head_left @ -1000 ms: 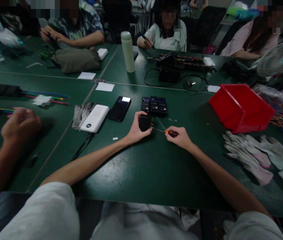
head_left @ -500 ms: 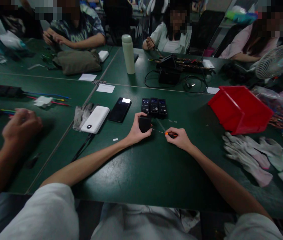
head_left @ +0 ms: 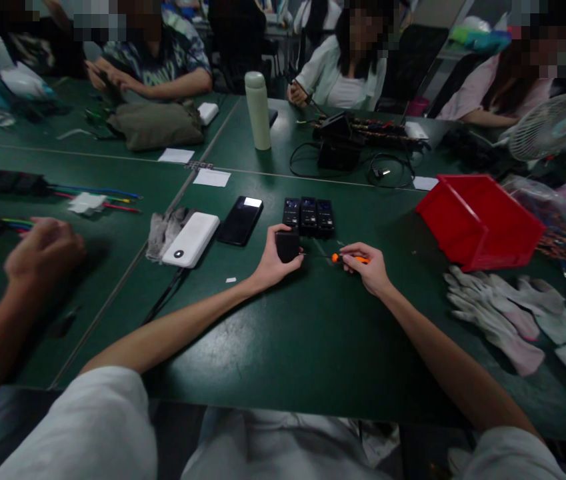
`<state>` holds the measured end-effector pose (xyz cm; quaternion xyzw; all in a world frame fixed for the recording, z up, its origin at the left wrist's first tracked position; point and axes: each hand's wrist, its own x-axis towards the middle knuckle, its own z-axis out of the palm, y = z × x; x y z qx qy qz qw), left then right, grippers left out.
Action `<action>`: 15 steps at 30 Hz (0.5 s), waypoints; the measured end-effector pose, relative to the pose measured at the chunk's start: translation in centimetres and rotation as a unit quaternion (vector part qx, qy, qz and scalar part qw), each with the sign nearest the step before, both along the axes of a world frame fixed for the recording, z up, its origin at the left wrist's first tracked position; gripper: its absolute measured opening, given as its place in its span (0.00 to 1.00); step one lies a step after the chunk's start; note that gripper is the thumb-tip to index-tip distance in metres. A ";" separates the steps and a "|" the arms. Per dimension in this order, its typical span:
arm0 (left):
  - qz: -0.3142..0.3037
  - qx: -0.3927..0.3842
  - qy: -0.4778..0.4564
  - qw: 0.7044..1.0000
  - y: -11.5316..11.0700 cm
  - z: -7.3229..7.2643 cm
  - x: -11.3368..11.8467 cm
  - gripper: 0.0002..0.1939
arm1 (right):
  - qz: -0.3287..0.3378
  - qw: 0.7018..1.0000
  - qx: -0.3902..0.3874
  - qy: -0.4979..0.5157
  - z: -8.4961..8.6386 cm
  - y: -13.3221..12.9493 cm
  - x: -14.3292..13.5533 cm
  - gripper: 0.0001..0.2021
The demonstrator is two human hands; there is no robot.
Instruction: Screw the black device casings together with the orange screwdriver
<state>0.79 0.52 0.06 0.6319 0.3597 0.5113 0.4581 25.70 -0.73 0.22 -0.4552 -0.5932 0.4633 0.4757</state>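
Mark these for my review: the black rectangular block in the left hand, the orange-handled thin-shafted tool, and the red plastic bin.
Black rectangular block (head_left: 288, 247): head view, on its camera-facing side.
Orange-handled thin-shafted tool (head_left: 335, 257): head view, on the handle's front end.
Red plastic bin (head_left: 453, 220): head view, on an outer side wall.

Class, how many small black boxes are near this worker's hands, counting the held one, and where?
4: the left box, middle box and right box sit side by side; the held box is in the left hand. More could be hidden.
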 end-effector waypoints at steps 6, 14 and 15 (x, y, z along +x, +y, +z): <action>-0.006 -0.005 0.007 1.000 0.1 -0.2 0.0 0.32 | 0.007 0.999 -0.010 -0.038 0.3 -0.2 -0.2 0.12; -0.014 -0.005 0.011 1.000 0.3 -0.3 0.0 0.33 | -0.021 0.997 0.033 -0.073 1.0 -0.4 -0.3 0.10; -0.013 -0.004 0.011 1.000 0.3 -0.3 0.0 0.32 | -0.029 0.996 0.042 -0.071 1.0 -0.4 -0.2 0.10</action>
